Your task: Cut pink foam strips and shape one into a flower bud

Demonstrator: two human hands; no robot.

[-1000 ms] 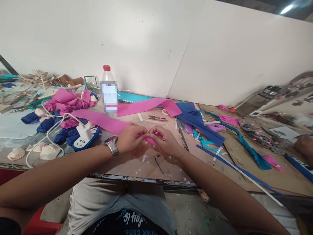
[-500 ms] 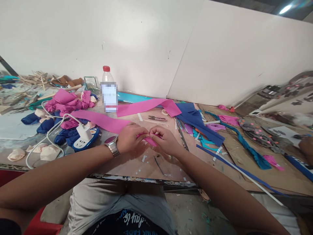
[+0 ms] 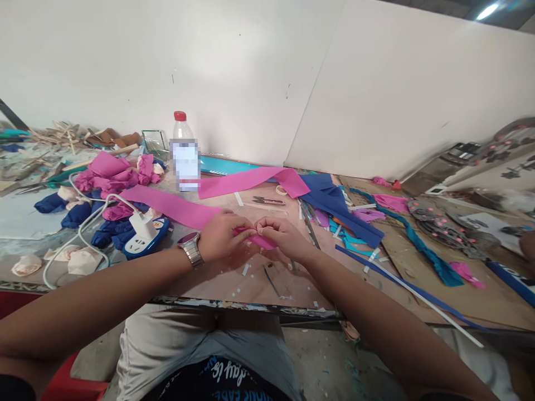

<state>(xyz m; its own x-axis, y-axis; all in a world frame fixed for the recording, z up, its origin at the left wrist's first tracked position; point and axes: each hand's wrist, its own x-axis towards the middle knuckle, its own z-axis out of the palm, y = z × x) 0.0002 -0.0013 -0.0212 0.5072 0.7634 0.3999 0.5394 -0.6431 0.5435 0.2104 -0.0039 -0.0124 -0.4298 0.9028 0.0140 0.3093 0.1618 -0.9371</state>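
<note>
Both hands pinched a small pink fabric piece (image 3: 261,240) between them, the left hand (image 3: 221,236) and right hand (image 3: 282,236) clenched fingertip to fingertip, apparently to fold it. A long pink fabric strip (image 3: 175,206) trailed across the desk (image 3: 234,278) just behind the left fingers.

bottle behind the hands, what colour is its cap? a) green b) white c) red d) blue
c, the clear plastic bottle standing at the back of the table by the wall has a red cap, and its label is blurred out.
</note>
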